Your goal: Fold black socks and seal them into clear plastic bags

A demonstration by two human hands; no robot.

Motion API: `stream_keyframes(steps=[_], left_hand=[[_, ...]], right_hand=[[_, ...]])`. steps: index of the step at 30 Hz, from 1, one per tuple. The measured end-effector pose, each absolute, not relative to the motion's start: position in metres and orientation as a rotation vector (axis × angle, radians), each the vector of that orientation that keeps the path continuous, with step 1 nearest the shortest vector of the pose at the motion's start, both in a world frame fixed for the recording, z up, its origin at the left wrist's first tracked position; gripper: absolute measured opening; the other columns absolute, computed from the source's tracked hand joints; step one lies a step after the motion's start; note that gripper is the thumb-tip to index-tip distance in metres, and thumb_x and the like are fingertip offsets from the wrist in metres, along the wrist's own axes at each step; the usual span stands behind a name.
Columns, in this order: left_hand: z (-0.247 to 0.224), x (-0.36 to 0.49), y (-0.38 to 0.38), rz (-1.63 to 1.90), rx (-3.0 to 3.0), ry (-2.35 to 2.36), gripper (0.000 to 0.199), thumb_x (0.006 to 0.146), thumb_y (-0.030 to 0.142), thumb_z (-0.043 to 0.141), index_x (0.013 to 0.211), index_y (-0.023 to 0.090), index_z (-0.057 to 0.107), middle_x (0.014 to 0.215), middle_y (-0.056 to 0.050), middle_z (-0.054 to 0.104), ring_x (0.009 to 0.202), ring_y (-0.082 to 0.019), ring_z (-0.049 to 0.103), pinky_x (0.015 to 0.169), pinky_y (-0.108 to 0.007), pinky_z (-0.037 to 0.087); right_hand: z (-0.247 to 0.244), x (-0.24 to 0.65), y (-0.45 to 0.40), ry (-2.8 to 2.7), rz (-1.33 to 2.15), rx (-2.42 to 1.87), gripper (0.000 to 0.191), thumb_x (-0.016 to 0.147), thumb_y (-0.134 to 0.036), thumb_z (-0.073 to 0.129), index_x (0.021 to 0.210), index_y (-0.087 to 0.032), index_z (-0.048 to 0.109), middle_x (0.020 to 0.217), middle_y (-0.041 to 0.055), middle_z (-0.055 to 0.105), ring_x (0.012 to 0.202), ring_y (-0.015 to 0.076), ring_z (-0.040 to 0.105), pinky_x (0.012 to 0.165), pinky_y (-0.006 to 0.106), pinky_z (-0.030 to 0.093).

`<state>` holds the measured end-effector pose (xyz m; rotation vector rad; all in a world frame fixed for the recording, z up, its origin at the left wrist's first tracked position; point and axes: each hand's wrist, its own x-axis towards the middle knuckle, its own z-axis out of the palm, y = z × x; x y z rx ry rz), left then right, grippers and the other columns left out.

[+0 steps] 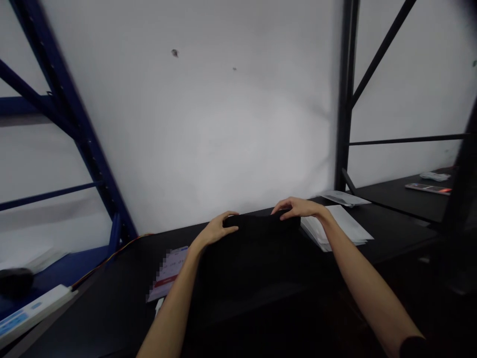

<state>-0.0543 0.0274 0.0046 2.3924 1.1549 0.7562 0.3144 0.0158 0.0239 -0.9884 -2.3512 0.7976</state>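
A black folded cloth (257, 258) lies on the black tabletop (112, 308), its dark surface barely standing out from the table. My left hand (218, 229) curls over the far edge of the cloth at its left side. My right hand (298, 208) grips the same far edge further right, its fingers pointing left. The near part of the cloth fades into shadow, so its outline is hidden.
A stack of white envelopes (335, 227) lies beside my right hand, and a printed sheet (167, 273) lies left of my left forearm. Blue steel shelving (74, 124), a black upright (346, 94), a white wall, a white power strip (33, 311) and a remote control (428, 188) surround the table.
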Motion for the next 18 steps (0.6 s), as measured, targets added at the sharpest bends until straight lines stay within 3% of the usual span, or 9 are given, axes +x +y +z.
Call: stream_keyframes(steps=[4, 9, 12, 15, 18], left_hand=[[0.014, -0.065, 0.031, 0.731, 2.334, 1.117, 0.051, 0.081, 0.045, 0.07, 0.128, 0.025, 0.065, 0.131, -0.007, 0.068, 0.122, -0.026, 0.061, 0.112, -0.044, 0.041], [0.018, -0.068, 0.033, 0.799, 2.318, 1.122, 0.042, 0.077, 0.043, 0.073, 0.113, 0.022, 0.072, 0.117, -0.008, 0.073, 0.11, -0.028, 0.066, 0.1, -0.042, 0.049], [0.029, -0.064, 0.025, 1.196, 2.362, 1.243, 0.032, 0.079, 0.043, 0.072, 0.102, 0.021, 0.073, 0.105, -0.008, 0.074, 0.098, -0.025, 0.066, 0.093, -0.041, 0.051], [0.047, -0.058, 0.01, 1.639, 2.301, 1.148, 0.024, 0.088, 0.04, 0.064, 0.102, 0.022, 0.071, 0.102, -0.006, 0.071, 0.095, -0.021, 0.063, 0.09, -0.037, 0.05], [0.065, -0.051, -0.009, 1.74, 2.18, 0.91, 0.023, 0.092, 0.04, 0.062, 0.104, 0.022, 0.071, 0.095, -0.004, 0.07, 0.088, -0.018, 0.063, 0.081, -0.031, 0.05]], right_hand=[[0.014, 0.331, 0.029, -2.392, 0.735, -1.293, 0.048, 0.069, -0.043, 0.082, 0.11, -0.019, 0.075, 0.101, 0.0059, 0.074, 0.093, 0.0247, 0.064, 0.083, 0.034, 0.048], [0.021, 0.336, 0.028, -2.197, 0.451, -1.195, 0.03, 0.079, -0.045, 0.071, 0.093, -0.019, 0.075, 0.091, 0.0049, 0.072, 0.086, 0.0224, 0.063, 0.081, 0.034, 0.047], [0.032, 0.324, 0.017, -1.855, 0.195, -0.963, 0.025, 0.085, -0.042, 0.065, 0.097, -0.021, 0.074, 0.098, 0.0054, 0.072, 0.091, 0.0218, 0.063, 0.087, 0.036, 0.047], [0.043, 0.313, 0.006, -1.552, 0.149, -0.748, 0.021, 0.086, -0.041, 0.067, 0.098, -0.024, 0.071, 0.099, 0.0042, 0.07, 0.095, 0.0222, 0.063, 0.089, 0.037, 0.049], [0.049, 0.311, -0.003, -1.267, 0.16, -0.572, 0.018, 0.081, -0.039, 0.074, 0.091, -0.026, 0.066, 0.09, 0.0013, 0.067, 0.09, 0.0211, 0.063, 0.085, 0.035, 0.05]])
